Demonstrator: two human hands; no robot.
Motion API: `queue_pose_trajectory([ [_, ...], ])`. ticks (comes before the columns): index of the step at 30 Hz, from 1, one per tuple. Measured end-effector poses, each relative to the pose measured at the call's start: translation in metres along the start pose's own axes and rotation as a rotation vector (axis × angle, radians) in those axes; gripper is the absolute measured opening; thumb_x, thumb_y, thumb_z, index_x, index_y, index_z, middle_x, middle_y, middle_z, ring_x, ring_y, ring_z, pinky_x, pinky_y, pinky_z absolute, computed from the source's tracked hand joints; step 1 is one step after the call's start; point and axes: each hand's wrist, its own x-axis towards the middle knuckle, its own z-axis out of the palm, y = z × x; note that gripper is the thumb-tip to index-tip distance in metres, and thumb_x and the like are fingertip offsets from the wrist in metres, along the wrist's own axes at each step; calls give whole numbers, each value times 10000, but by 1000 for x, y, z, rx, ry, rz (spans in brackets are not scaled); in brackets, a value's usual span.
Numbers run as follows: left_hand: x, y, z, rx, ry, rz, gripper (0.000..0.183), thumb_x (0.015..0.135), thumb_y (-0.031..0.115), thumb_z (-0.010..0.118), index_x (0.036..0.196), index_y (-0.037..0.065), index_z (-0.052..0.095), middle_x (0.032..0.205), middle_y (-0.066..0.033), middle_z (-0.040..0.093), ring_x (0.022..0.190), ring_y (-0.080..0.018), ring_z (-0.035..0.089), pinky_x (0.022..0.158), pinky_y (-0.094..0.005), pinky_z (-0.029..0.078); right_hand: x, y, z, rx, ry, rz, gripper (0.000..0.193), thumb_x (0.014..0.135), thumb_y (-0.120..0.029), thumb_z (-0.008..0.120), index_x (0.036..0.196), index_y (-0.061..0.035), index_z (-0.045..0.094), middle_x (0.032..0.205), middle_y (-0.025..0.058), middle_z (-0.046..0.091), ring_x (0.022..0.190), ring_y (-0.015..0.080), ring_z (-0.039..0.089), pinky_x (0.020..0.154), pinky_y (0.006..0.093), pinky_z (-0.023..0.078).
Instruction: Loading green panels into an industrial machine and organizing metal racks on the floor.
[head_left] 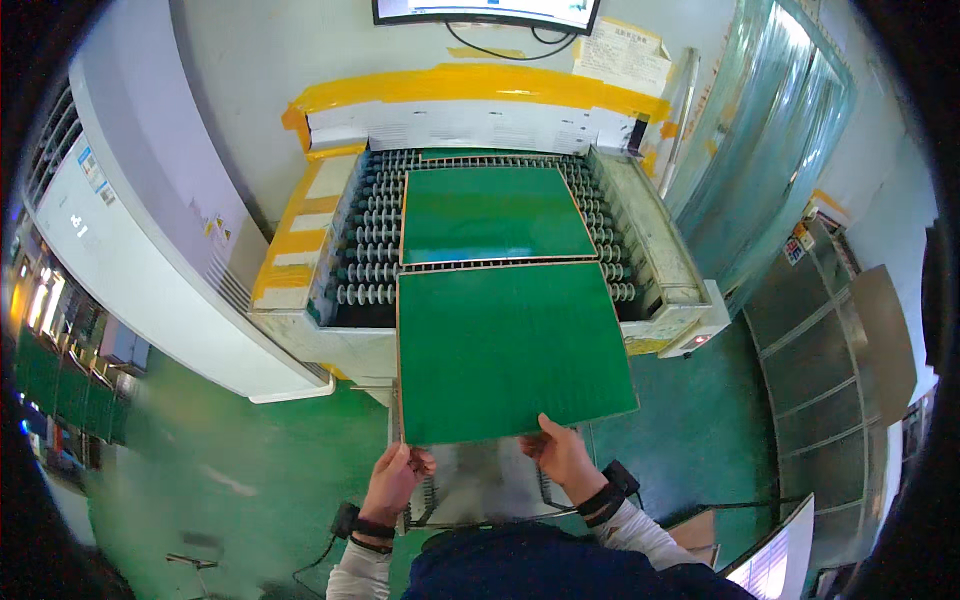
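A green flat board (515, 350) with a thin brown edge extends from my hands over the front end of a roller conveyor (368, 270). My left hand (393, 482) pinches its near left corner. On the near edge, right of the middle, my right hand (565, 462) grips it with the thumb on top and the fingers partly hidden beneath. Just beyond lies a second green board (495, 215) on the wheeled rollers, a narrow gap between the two. Part of a third green board (455, 154) shows at the conveyor's far end. Black bands with small boxes circle both my wrists.
Yellow tape covers the conveyor's left side wall (300, 240). A tall white cabinet (160, 270) stands at the left. Clear plastic sheeting (765, 150) hangs at the right, near a grey metal rack (815, 340). A metal stand (480, 490) is below the held board. A monitor (490, 12) hangs above.
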Motion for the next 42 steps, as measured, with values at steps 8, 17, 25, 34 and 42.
queue_pose_trajectory([
  [8,8,-5,14,-59,98,49,165,989,182,476,1021,50,571,877,-86,611,851,-217,601,798,-374,493,6,-11,-4,-128,5,1,224,927,-257,599,1030,-59,618,891,87,660,779,220,632,678,361,523],
  [17,18,-2,16,-77,223,66,149,987,157,472,946,51,568,794,-74,610,752,-210,608,744,-372,513,18,-10,-1,-142,-83,-2,247,942,-275,570,1025,-49,624,903,90,667,783,198,623,715,343,515],
  [25,26,7,24,17,218,94,159,991,168,467,962,44,564,792,-73,611,751,-215,602,743,-367,509,23,-19,7,-22,-171,29,238,954,-251,542,1026,-37,620,897,113,668,761,203,614,689,342,508],
  [34,29,-17,7,154,287,-7,240,969,221,519,1037,-6,564,793,-79,618,764,-207,617,738,-343,508,39,-17,9,-67,-69,-6,233,948,-239,552,1032,-30,612,888,126,670,741,202,613,677,339,503],
  [42,-13,-116,-95,1074,414,-252,403,863,215,615,1179,-26,547,979,-145,660,869,-231,646,792,-345,508,46,-22,19,-49,-76,-1,237,943,-247,558,1004,-22,603,869,116,656,722,191,598,667,349,492],
])
